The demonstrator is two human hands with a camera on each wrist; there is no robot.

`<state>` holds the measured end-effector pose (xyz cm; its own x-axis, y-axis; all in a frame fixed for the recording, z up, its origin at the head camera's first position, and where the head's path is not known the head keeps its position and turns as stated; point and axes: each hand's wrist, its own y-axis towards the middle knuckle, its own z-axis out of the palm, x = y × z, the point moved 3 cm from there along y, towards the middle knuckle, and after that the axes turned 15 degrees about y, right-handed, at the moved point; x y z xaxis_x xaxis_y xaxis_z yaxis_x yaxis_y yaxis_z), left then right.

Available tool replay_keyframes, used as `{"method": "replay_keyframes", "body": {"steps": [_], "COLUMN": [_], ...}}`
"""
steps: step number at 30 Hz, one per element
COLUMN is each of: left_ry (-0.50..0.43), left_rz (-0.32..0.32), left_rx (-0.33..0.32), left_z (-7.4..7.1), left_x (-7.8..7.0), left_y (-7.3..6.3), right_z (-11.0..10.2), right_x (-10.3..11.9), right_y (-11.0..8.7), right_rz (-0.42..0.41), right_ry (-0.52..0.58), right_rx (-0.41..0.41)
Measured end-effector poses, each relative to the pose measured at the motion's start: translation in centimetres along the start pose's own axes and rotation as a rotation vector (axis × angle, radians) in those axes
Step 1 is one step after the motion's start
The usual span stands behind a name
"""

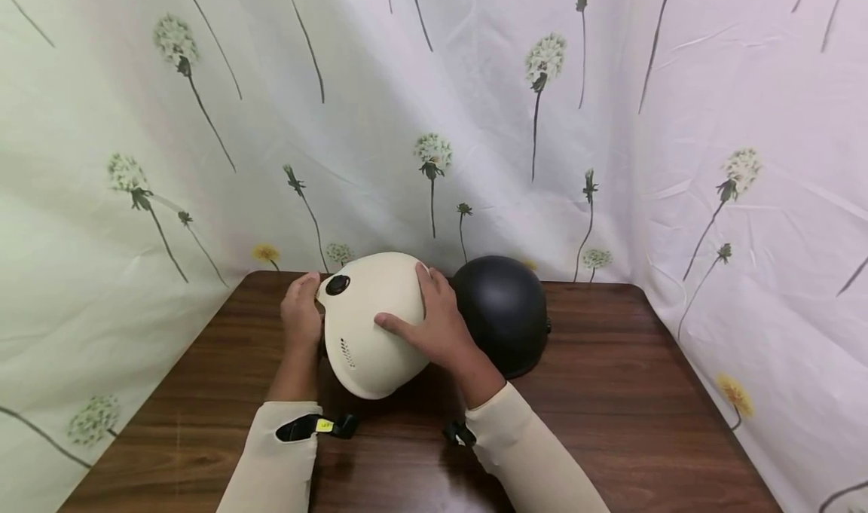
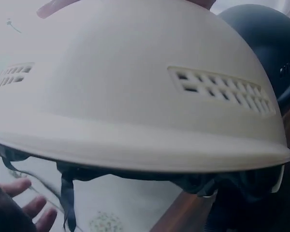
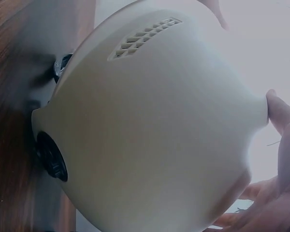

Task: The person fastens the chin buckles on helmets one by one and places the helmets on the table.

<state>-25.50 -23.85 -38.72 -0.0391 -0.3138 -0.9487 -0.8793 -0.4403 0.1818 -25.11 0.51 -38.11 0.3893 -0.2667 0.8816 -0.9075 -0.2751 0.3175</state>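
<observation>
A cream helmet [image 1: 380,325] with a round dark knob [image 1: 337,285] and slotted vents is tilted between both hands. At its left edge my left hand [image 1: 301,313] grips the rim; in the left wrist view several of its fingers [image 2: 34,208] show below that rim, beside a dangling dark strap [image 2: 68,195]. My right hand [image 1: 441,321] holds the shell from its upper right, thumb and fingers spread across it. A black helmet [image 1: 500,313] rests on the table just to the right, partly behind my right hand.
The brown wooden table [image 1: 624,392] ends at the back against a white curtain [image 1: 488,121] printed with dandelions, which also hangs along both sides. Small dark cameras [image 1: 346,426] are strapped at the wrists, over cream sleeves [image 1: 278,460].
</observation>
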Motion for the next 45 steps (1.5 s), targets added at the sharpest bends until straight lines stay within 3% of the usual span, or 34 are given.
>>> {"method": "replay_keyframes", "body": {"steps": [2, 4, 6, 8, 12, 14, 17, 21, 25, 33, 45], "left_ry": [0.018, 0.058, 0.159, 0.294, 0.622, 0.736, 0.858, 0.943, 0.982, 0.981, 0.928], "left_rz": [0.008, 0.054, 0.148, 0.283, 0.555, 0.641, 0.707, 0.741, 0.718, 0.674, 0.637], "left_rx": [-0.019, -0.005, 0.029, 0.067, 0.095, 0.113, 0.142, 0.192, 0.252, 0.239, 0.233], "left_z": [-0.3, -0.5, -0.6, -0.6, -0.4, -0.1, 0.3, 1.0, 1.8, 2.3, 1.3], "left_x": [-0.1, -0.5, -1.3, -2.2, -4.0, -4.6, -5.6, -6.9, -7.4, -6.5, -4.8], "left_y": [0.0, 0.0, -0.1, -0.1, -0.5, -0.8, -1.2, -1.8, -2.4, -2.6, -1.4], "right_z": [0.1, 0.2, 0.2, 0.2, 0.2, 0.2, 0.2, 0.2, 0.3, 0.5, 1.2], "right_x": [0.1, 0.1, 0.1, 0.2, 0.3, 0.3, 0.3, 0.3, 0.3, 0.0, -0.9], "right_y": [-0.1, -0.1, -0.1, -0.1, -0.2, -0.2, -0.2, -0.1, -0.1, 0.2, -0.2], "right_rz": [0.002, 0.002, 0.002, 0.003, 0.011, 0.015, 0.016, 0.016, 0.024, 0.060, 0.120], "right_ry": [-0.005, -0.010, -0.008, -0.008, -0.010, -0.014, -0.014, -0.013, -0.015, -0.013, 0.001], "right_rx": [0.000, -0.001, -0.004, -0.003, 0.003, 0.006, 0.011, 0.020, 0.031, 0.082, 0.191]}}
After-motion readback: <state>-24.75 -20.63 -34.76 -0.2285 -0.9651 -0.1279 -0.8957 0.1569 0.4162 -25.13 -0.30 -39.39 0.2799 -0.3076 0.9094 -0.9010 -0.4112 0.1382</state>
